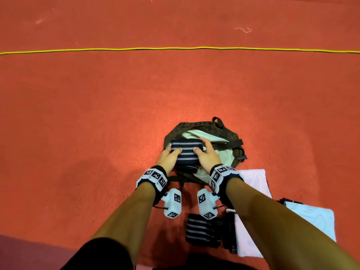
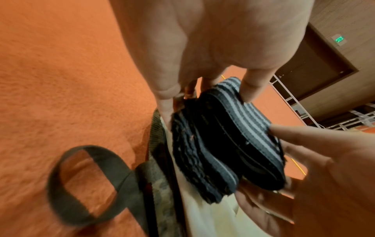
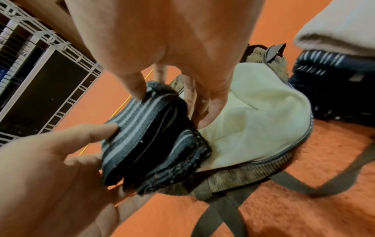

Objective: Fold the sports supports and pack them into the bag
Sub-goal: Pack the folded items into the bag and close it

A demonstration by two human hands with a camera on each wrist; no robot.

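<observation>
A folded dark sports support with grey stripes (image 1: 186, 152) (image 2: 227, 142) (image 3: 150, 144) hangs over the open mouth of a brown patterned bag (image 1: 231, 135) with a pale lining (image 3: 253, 112). My left hand (image 1: 169, 157) grips its left side, thumb on top and fingers underneath. My right hand (image 1: 207, 155) grips its right side the same way. A second folded striped support (image 1: 202, 230) lies on the floor near me, between my forearms.
White and pale folded cloths (image 1: 253, 184) (image 1: 311, 217) lie on the red carpet (image 1: 97, 114) to the right of the bag. The bag's dark straps (image 2: 85, 184) (image 3: 223, 208) trail on the floor toward me. A yellow cord (image 1: 175, 48) crosses the carpet far ahead.
</observation>
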